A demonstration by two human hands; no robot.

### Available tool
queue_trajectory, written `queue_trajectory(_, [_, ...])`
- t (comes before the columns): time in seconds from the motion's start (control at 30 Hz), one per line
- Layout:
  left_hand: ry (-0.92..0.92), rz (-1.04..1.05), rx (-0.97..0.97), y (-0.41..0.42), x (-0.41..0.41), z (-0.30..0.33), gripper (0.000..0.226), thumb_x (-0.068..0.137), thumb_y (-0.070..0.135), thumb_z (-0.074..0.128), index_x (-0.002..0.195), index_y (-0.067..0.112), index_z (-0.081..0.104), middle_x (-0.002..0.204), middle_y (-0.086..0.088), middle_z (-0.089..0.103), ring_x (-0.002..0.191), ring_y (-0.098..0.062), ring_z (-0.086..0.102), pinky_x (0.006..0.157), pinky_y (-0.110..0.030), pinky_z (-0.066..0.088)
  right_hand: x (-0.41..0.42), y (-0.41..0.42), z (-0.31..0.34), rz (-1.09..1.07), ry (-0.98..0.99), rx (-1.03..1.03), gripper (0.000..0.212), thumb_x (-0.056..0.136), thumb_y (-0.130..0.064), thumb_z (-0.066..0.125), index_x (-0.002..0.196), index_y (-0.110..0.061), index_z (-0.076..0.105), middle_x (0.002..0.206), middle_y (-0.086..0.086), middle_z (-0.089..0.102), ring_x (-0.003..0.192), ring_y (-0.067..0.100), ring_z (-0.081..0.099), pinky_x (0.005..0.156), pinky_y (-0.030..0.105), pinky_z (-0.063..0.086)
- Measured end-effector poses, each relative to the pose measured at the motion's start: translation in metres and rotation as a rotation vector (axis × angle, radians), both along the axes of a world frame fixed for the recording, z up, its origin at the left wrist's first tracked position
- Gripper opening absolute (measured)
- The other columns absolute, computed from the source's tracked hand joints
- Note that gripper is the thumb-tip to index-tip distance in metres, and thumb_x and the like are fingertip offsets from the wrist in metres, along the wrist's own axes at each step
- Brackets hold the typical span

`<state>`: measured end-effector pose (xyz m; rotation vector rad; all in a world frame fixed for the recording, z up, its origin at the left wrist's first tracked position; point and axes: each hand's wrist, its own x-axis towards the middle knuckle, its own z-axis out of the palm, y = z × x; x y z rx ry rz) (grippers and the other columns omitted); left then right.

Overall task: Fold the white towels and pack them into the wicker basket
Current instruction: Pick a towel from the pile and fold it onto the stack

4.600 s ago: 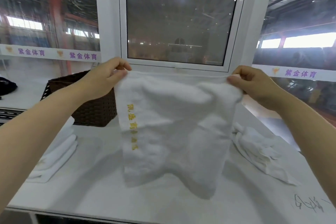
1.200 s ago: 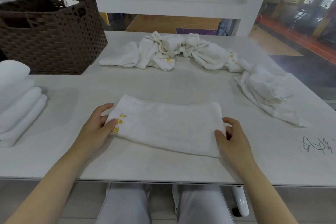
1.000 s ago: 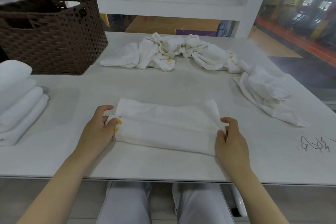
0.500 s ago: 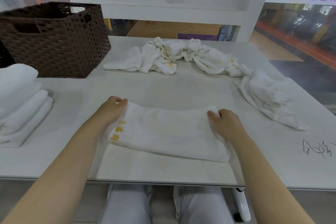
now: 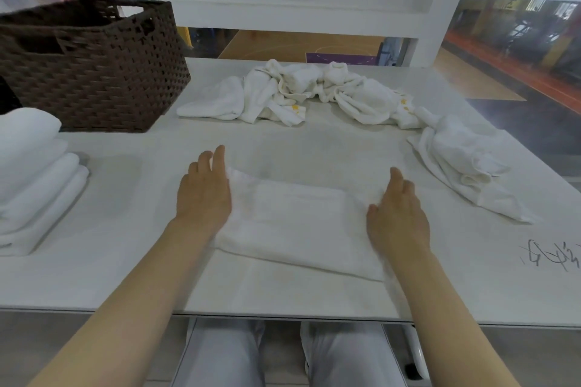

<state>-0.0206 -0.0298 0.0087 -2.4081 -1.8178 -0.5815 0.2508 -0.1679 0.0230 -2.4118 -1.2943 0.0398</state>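
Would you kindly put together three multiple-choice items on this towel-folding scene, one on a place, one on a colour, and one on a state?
1. Where does the wicker basket stand on the table?
A. far left corner
B. near right corner
C. in the middle, by the person

2. What colour is the basket?
A. white
B. dark brown
C. yellow

3. How do the hands lie on the folded towel in front of the person?
A. both lift it clear of the table
B. both rest flat on its ends with straight fingers
C. only one touches it

Answers:
1. A: it stands at the far left, behind the stack of folded towels.
2. B: its weave is dark brown against the pale table.
3. B: the left hand and right hand press the towel's ends flat on the table.
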Motion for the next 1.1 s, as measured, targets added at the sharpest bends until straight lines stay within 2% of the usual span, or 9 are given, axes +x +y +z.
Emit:
queue_trajectory(0.07, [-0.053, -0.170, 0.039, -0.013, 0.012, 0.006, 0.055, 0.098, 0.020, 0.046, 0.149, 0.006, 0.030, 0.148, -0.016, 0.040, 0.129, -0.034, 0.042, 0.103, -0.043, 0.037, -0.014, 0.003, 0.013, 0.090, -0.089, 0.082, 0.067, 0.096, -0.019, 0.051, 0.154, -0.013, 0.017, 0.149, 0.010, 0.036, 0.126, 0.032, 0.044, 0.101, 0.040, 0.036])
queue_trajectory(0.13, [-0.058, -0.379, -0.087, -0.025, 0.028, 0.009, 0.055, 0.096, 0.030, 0.033, 0.146, 0.008, 0.039, 0.152, -0.013, 0.040, 0.139, -0.029, 0.037, 0.113, -0.038, 0.027, -0.039, 0.008, 0.019, 0.325, -0.108, 0.132, 0.059, 0.100, -0.026, 0.044, 0.154, -0.012, 0.024, 0.153, 0.009, 0.037, 0.134, 0.030, 0.040, 0.109, 0.037, 0.028])
queue_trajectory(0.23, [0.069, -0.446, -0.282, -0.034, 0.036, -0.005, 0.071, 0.089, 0.048, 0.012, 0.153, 0.021, 0.028, 0.162, -0.002, 0.020, 0.148, -0.018, 0.018, 0.119, -0.032, 0.011, -0.074, 0.016, 0.000, 0.593, -0.060, -0.053, 0.057, 0.104, -0.039, 0.030, 0.155, -0.014, 0.022, 0.162, 0.007, 0.023, 0.147, 0.022, 0.025, 0.118, 0.033, 0.014])
queue_trajectory(0.4, [0.175, -0.333, -0.359, -0.030, 0.016, -0.014, 0.063, 0.101, 0.053, 0.018, 0.157, 0.027, 0.005, 0.164, 0.008, -0.002, 0.150, -0.009, -0.002, 0.122, -0.032, -0.002, -0.063, 0.011, -0.027, 0.559, -0.073, -0.244, 0.068, 0.101, -0.058, 0.019, 0.158, -0.023, 0.007, 0.166, -0.003, 0.000, 0.152, 0.016, 0.000, 0.123, 0.033, 0.000])
queue_trajectory(0.7, [0.158, -0.217, -0.460, -0.017, -0.031, -0.009, 0.072, 0.099, 0.060, 0.021, 0.157, 0.026, -0.006, 0.162, 0.013, -0.013, 0.150, -0.010, -0.009, 0.122, -0.033, -0.002, -0.001, -0.010, -0.029, 0.345, 0.007, -0.265, 0.078, 0.098, -0.063, 0.021, 0.158, -0.017, 0.003, 0.165, -0.003, -0.005, 0.152, 0.013, -0.005, 0.123, 0.034, -0.001])
queue_trajectory(0.83, [0.155, -0.216, -0.438, -0.021, -0.032, -0.008, 0.069, 0.100, 0.057, 0.020, 0.157, 0.026, -0.003, 0.163, 0.013, -0.010, 0.150, -0.010, -0.008, 0.122, -0.036, -0.003, 0.010, -0.022, -0.031, 0.313, 0.158, -0.150, 0.062, 0.103, -0.047, 0.029, 0.158, -0.020, 0.015, 0.165, -0.005, 0.004, 0.151, 0.014, 0.006, 0.121, 0.030, 0.001])
queue_trajectory(0.9, [0.168, -0.202, -0.388, -0.024, -0.032, -0.007, 0.064, 0.102, 0.051, 0.020, 0.157, 0.024, 0.002, 0.164, 0.010, -0.004, 0.151, -0.012, -0.004, 0.122, -0.037, -0.004, 0.013, -0.034, -0.028, 0.256, 0.261, -0.006, 0.050, 0.104, -0.036, 0.036, 0.153, -0.024, 0.033, 0.161, -0.008, 0.024, 0.147, 0.015, 0.024, 0.118, 0.028, 0.015])
queue_trajectory(1.0, [0.145, -0.188, -0.235, -0.037, -0.032, -0.006, 0.054, 0.103, 0.041, 0.024, 0.152, 0.017, 0.026, 0.162, 0.003, 0.021, 0.149, -0.017, 0.012, 0.121, -0.039, 0.001, 0.022, -0.054, -0.027, 0.141, 0.352, 0.177, 0.039, 0.100, -0.024, 0.047, 0.137, -0.020, 0.054, 0.136, -0.002, 0.059, 0.123, 0.020, 0.055, 0.099, 0.031, 0.041])
queue_trajectory(1.1, [0.114, -0.226, -0.150, -0.060, -0.029, -0.004, 0.066, 0.095, 0.051, 0.013, 0.142, 0.016, 0.043, 0.154, -0.001, 0.037, 0.146, -0.019, 0.023, 0.120, -0.038, 0.003, 0.031, -0.064, -0.030, 0.123, 0.351, 0.184, 0.038, 0.098, -0.022, 0.051, 0.135, -0.024, 0.057, 0.129, -0.007, 0.063, 0.117, 0.015, 0.058, 0.089, 0.022, 0.039])
